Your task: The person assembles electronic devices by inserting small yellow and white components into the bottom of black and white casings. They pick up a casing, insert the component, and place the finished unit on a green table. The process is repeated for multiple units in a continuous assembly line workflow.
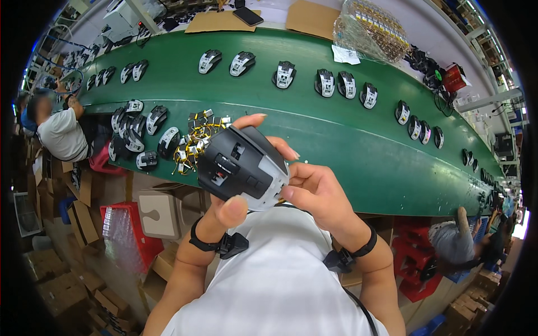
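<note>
My left hand [234,210] is wrapped around a black and silver computer mouse [246,167], thumb on the near side and fingers along the far side. The mouse is held up above the table's near edge, with slots showing in its top. Against its silver end, my right hand [319,193] has thumb and index finger pinched together; what is between those fingertips is hidden. Just left of the mouse lies a pile of small white and black parts with yellow wires [196,140]. Several similar mice [134,131] are heaped beyond that pile.
A long green conveyor table [347,145] runs across, with spaced mice [284,74] along its far strip. Behind it lie a phone [248,16], cardboard and a bagged stack of parts [372,31]. A red crate [143,235] stands lower left. Other people sit at both ends.
</note>
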### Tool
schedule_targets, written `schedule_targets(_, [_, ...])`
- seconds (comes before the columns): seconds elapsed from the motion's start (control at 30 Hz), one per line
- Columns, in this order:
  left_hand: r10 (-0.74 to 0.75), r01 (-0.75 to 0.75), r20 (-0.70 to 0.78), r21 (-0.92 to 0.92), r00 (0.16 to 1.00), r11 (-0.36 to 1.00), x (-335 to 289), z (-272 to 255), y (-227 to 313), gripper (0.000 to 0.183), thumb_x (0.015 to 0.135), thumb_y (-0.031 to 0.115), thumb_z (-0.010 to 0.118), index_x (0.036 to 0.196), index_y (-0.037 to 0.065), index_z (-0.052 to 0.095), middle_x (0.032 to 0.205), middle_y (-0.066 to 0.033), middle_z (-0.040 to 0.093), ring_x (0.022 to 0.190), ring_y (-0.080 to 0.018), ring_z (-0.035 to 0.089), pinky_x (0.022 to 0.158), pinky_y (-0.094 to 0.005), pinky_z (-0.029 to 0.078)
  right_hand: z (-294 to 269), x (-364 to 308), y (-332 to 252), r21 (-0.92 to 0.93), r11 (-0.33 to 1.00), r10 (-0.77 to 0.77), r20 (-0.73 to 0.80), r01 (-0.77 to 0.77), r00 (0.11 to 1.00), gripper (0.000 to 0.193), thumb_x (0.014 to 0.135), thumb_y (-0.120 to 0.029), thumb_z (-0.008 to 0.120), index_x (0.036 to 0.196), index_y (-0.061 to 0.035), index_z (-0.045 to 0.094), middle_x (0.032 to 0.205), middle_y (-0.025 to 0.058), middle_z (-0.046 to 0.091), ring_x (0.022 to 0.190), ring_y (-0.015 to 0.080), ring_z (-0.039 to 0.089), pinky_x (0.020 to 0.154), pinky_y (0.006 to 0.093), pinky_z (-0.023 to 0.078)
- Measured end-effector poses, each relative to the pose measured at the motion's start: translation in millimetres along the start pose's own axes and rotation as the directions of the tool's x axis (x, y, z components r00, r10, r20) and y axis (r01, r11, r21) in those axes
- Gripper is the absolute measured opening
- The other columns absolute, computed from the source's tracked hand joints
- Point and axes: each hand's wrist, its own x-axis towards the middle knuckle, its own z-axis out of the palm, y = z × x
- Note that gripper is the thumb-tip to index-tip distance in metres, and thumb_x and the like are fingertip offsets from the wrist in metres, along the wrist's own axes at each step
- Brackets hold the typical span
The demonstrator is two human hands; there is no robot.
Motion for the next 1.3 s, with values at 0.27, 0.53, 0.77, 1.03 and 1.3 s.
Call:
schedule_targets(0.27, [0.003,-0.003,0.026,-0.003,1.000,1.000,-4,0,-5,0.118,0.065,0.058,0.081,0.146,-0.005,0.022,0.111,-0.0205,0.060,0.097,-0.0251,0.064,0.085,-0.0377,0.054,12,5,3,0.148,0.989,-0.004,-0.047,0.011,0.999,0.018,0.087,-0.006,0.062,0.103,0.0034,0.062,0.096,0.0049,0.066,0.089,0.0111,0.060,0.079,0.0266,0.047])
schedule_targets(0.53, [-0.073,0.074,-0.107,0.003,0.992,0.997,9,-3,-9,0.097,0.079,0.066,0.055,0.145,0.001,0.028,0.106,-0.0214,0.059,0.090,-0.0300,0.066,0.080,-0.0406,0.056,-5,2,19,0.156,0.987,-0.034,0.045,0.027,0.998,0.025,0.087,-0.007,0.069,0.107,0.0045,0.062,0.096,0.0065,0.066,0.093,0.0133,0.062,0.084,0.0296,0.051])
schedule_targets(0.77, [-0.194,0.175,-0.118,-0.160,0.974,0.972,13,-12,-19,0.078,0.089,0.058,0.044,0.141,-0.001,0.037,0.106,-0.0242,0.064,0.092,-0.0340,0.068,0.083,-0.0427,0.056,-15,1,23,-0.101,0.892,-0.447,-0.353,0.441,0.822,0.036,0.091,-0.002,0.066,0.123,0.0048,0.053,0.104,0.0195,0.070,0.096,0.0159,0.066,0.080,0.0269,0.052])
schedule_targets(1.03, [-0.359,0.267,-0.180,-0.395,0.916,0.879,26,-10,-17,0.073,0.093,0.059,0.040,0.130,-0.002,0.053,0.105,-0.0218,0.066,0.095,-0.0274,0.067,0.084,-0.0367,0.056,1,39,17,-0.660,0.416,-0.891,-0.157,0.626,0.427,0.037,0.073,0.001,0.080,0.108,-0.0010,0.067,0.087,0.0052,0.064,0.077,0.0161,0.058,0.071,0.0279,0.049])
schedule_targets(1.3, [-0.381,0.285,-0.173,-0.409,0.908,0.867,24,-22,-12,0.067,0.095,0.055,0.042,0.126,-0.002,0.055,0.107,-0.0215,0.066,0.090,-0.0296,0.067,0.082,-0.0391,0.057,-6,32,5,-0.852,-0.281,-0.747,0.483,0.442,0.456,0.046,0.069,-0.001,0.069,0.115,-0.0018,0.068,0.097,0.0077,0.060,0.077,0.0217,0.057,0.066,0.0329,0.050])
